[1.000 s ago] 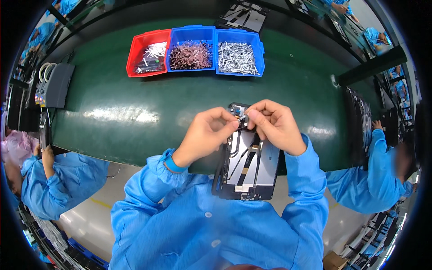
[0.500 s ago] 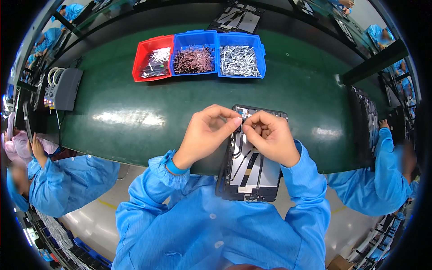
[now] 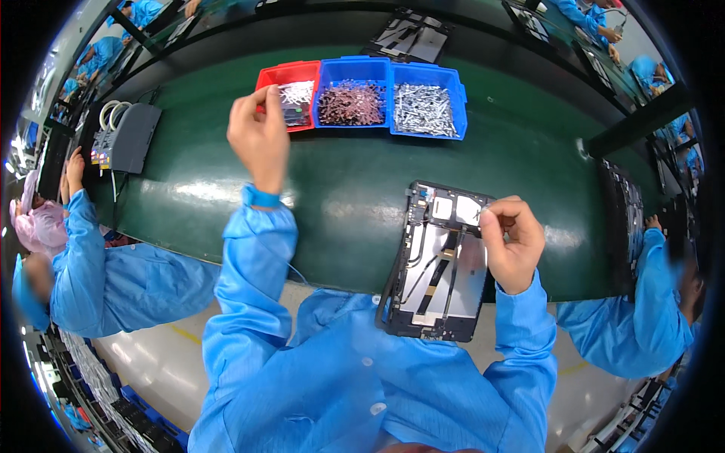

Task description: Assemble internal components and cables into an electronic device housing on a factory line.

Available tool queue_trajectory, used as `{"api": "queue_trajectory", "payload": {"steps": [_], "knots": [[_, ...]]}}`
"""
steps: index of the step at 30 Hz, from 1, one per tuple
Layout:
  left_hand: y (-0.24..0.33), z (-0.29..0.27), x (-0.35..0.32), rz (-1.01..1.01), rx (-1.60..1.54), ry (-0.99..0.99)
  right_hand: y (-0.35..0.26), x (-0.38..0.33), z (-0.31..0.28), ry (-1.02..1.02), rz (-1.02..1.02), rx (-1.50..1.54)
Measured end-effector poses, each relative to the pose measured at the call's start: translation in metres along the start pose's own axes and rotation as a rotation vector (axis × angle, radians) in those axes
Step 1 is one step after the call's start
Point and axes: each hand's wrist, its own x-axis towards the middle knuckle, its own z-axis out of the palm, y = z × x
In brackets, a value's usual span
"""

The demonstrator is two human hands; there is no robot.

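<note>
An opened tablet with its inner parts showing lies at the table's front edge, its lower end reaching over it. At its upper right corner is my right hand, thumb and forefinger pinched together; whatever they hold is too small to make out. My left hand is raised at the left side of the red bin, its fingers closed and anything between them hidden. White strips and dark flat pieces lie inside that bin. A blue wristband circles my left wrist.
Beside the red bin stand a blue bin of reddish-brown small parts and another of silvery strips. Behind them lies another opened tablet. A grey box with cables stands left. Co-workers in blue sit on both sides.
My left hand has left the tablet and moved up and left to the red bin. My right hand has shifted right, to the tablet's edge. The view has turned slightly.
</note>
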Motion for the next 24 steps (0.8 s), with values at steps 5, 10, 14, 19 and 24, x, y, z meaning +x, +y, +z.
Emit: {"api": "queue_trajectory", "payload": {"steps": [5,10,14,19,24], "knots": [[0.033,-0.030,-0.043,0.150,0.198,-0.399,0.016,-0.046,-0.013,0.167,0.317,0.283],[0.114,-0.086,-0.128,-0.474,-0.333,-1.381,0.032,-0.087,0.005,0.216,0.194,0.435],[0.122,-0.074,-0.157,-0.712,-0.497,-1.302,0.032,-0.084,0.006,0.246,0.269,0.371],[0.144,-0.060,-0.128,-1.303,-0.811,-1.505,0.030,-0.086,0.018,0.224,0.238,0.379],[0.142,-0.089,-0.116,-0.987,-0.915,-1.173,-0.018,-0.041,-0.002,0.146,0.185,0.413]]}}
